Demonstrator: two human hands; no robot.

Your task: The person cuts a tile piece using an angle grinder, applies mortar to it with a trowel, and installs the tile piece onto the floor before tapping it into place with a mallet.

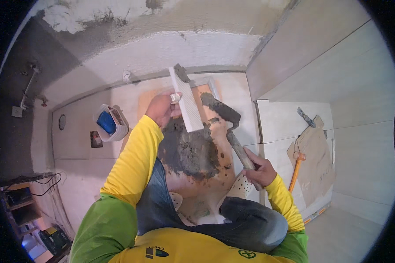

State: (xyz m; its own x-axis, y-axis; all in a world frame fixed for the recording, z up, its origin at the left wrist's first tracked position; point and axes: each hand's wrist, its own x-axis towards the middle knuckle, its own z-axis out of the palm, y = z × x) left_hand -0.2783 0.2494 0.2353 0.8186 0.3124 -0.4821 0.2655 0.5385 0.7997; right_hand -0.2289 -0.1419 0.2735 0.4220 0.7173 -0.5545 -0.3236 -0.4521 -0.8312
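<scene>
White ribbed strip [188, 103] with grey mortar [181, 73] at one end

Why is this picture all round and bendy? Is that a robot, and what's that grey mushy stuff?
There's no robot here, just a person's own two hands. There is one picture, from a wide fisheye camera worn on the person's head. It looks down, and its lens bends straight edges.

The left hand holds a white strip with a ridged face. The right hand grips the handle of a trowel. The grey paste, perhaps mortar, lies heaped on an orange-brown board. Some coats the trowel's blade and some clings to the strip's far end.

To the left stands a whitish tub; to the right lies an orange-handled hammer.
</scene>
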